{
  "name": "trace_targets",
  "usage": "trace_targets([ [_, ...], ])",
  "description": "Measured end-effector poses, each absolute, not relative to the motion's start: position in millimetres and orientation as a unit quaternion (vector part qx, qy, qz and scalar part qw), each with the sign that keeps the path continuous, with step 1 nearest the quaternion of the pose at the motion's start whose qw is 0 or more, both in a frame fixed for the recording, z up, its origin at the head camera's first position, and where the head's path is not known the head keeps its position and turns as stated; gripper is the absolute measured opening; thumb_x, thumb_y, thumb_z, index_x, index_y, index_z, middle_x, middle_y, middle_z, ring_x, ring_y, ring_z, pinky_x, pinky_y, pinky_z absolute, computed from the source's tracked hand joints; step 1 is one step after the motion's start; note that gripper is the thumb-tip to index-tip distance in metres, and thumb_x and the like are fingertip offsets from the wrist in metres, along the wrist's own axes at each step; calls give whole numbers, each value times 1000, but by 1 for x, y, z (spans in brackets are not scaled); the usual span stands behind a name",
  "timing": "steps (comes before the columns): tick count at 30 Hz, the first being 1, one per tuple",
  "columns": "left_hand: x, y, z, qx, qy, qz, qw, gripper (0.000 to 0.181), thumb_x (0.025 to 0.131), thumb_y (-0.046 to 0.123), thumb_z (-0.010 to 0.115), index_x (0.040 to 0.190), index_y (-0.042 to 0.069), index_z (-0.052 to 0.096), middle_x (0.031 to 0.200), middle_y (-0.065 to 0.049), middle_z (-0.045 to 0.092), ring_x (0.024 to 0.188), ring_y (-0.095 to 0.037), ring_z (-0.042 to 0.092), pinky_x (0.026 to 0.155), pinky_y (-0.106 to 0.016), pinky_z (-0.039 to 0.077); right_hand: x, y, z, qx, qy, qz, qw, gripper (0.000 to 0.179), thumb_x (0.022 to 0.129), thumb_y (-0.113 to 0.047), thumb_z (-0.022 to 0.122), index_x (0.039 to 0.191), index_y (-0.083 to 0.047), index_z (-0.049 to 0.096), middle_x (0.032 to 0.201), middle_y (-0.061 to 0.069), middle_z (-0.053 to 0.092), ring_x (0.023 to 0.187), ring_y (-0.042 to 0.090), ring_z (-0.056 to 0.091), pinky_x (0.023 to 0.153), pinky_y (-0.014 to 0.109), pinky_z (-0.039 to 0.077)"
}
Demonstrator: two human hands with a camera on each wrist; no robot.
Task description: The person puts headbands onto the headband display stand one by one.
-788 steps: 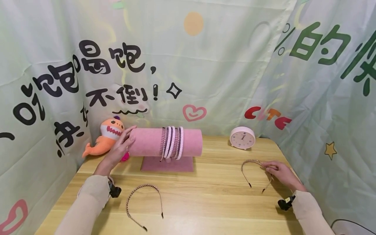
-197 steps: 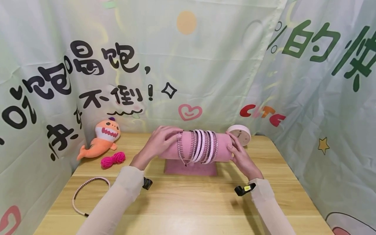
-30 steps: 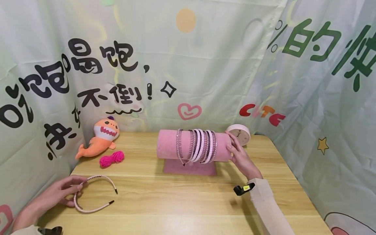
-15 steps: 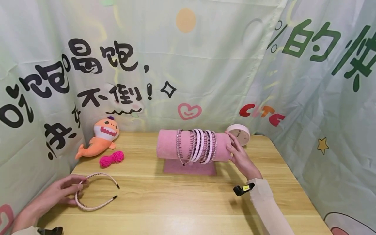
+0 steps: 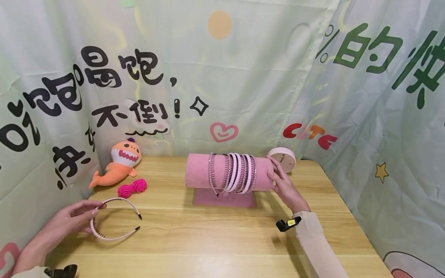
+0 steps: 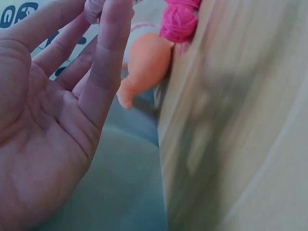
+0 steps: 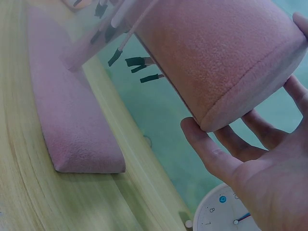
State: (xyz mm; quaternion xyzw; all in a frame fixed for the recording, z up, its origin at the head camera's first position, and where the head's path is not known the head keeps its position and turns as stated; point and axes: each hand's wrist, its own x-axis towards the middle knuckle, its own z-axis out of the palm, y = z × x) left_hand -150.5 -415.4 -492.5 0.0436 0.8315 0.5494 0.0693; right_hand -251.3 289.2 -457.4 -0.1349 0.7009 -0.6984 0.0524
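Note:
My left hand (image 5: pixel 67 223) pinches a pale pink headband (image 5: pixel 112 239) at its curved top, the black-tipped ends pointing right. It appears just above the table; only a bit of it shows in the left wrist view, between the fingertips. A pink plush headband stand (image 5: pixel 197 172) stands at the middle, a horizontal roll on a flat base (image 7: pixel 72 120). Several headbands (image 5: pixel 236 173) sit over the roll, white and beaded ones, with dark tips hanging below. At the roll's right end my right hand (image 5: pixel 288 193) holds on, thumb in front and fingers spread around the end.
A white round clock (image 5: pixel 289 159) stands behind my right hand. At the back left lies an orange plush shark (image 5: pixel 114 173), with a bundle of bright pink yarn (image 5: pixel 132 188) in front. Printed curtains (image 5: pixel 264 96) enclose the wooden table (image 5: pixel 215 239) at the back and sides.
Over the last second my left hand has moved the pink headband slightly away from me. Compared with 26 seconds ago, the stand is further right and carries more headbands. My right hand has stayed put lately.

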Motion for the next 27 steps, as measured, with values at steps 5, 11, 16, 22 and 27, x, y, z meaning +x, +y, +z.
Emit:
trace_targets([
  [5, -151, -410, -486, 51, 831, 551, 55, 39, 112, 18, 63, 148, 2, 63, 128, 30, 71, 102, -11, 74, 79, -39, 67, -251, 290, -457, -136, 701, -698, 53, 62, 118, -30, 46, 175, -32, 20, 172, 7, 24, 137, 11, 50, 101, 29, 58],
  [11, -151, -406, -478, 47, 823, 563, 60, 40, 114, 19, 60, 151, 5, 63, 130, 33, 69, 106, -4, 72, 83, -37, 66, -251, 289, -457, -135, 704, -695, 53, 63, 118, -30, 46, 175, -32, 19, 174, 10, 21, 138, 12, 49, 101, 29, 57],
  [16, -153, -405, -473, 37, 819, 568, 73, 43, 114, 22, 59, 155, 8, 61, 132, 36, 67, 109, 1, 70, 85, -35, 66, -250, 289, -457, -136, 706, -693, 53, 63, 118, -31, 46, 175, -33, 19, 175, 12, 19, 139, 12, 48, 101, 29, 57],
  [22, -154, -404, -472, 32, 824, 561, 69, 44, 114, 24, 60, 156, 9, 59, 130, 31, 70, 111, 0, 70, 85, -33, 65, -251, 289, -457, -139, 702, -697, 54, 63, 118, -30, 46, 175, -32, 19, 175, 10, 21, 139, 11, 49, 101, 29, 57],
  [27, -155, -400, -471, 37, 824, 562, 61, 44, 114, 23, 61, 154, 7, 60, 129, 26, 71, 108, -6, 74, 85, -33, 65, -251, 290, -458, -142, 699, -699, 52, 63, 118, -30, 46, 175, -32, 20, 173, 8, 23, 138, 11, 49, 101, 29, 57],
])
